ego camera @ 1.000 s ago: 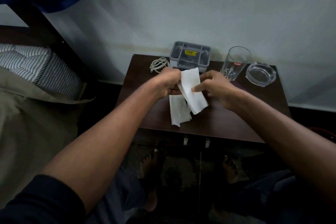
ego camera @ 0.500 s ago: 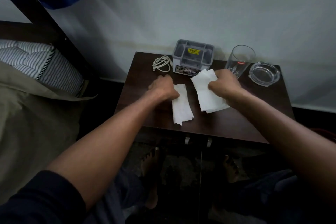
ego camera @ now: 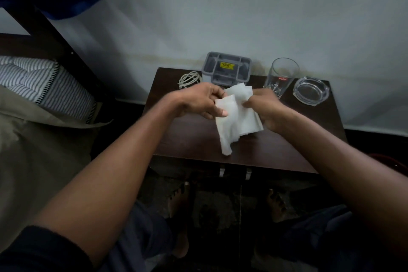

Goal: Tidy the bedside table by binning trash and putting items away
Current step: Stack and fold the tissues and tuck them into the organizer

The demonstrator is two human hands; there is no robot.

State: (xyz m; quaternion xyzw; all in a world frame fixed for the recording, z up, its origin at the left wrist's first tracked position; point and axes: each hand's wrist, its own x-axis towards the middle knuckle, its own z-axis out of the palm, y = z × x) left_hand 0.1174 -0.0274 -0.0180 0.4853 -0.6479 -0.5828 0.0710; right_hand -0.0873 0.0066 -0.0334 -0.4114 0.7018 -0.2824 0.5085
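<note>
Two white tissues overlap above the dark brown bedside table (ego camera: 189,139). My left hand (ego camera: 199,100) pinches the front tissue (ego camera: 228,126) at its top left corner, thumb on top. My right hand (ego camera: 268,110) grips the rear tissue (ego camera: 239,93) at its right side. Both sheets hang down between my hands over the table's middle. A coiled white cable (ego camera: 189,79) lies at the back left of the table.
A grey compartment organiser (ego camera: 227,68) with a yellow label stands against the wall. To its right are an upright drinking glass (ego camera: 281,76) and a glass ashtray (ego camera: 311,93). A bed with a striped pillow (ego camera: 44,86) is at the left. My bare feet are below the table.
Half a second ago my hands were apart, each holding one tissue. They have come together, so the two tissues now overlap.
</note>
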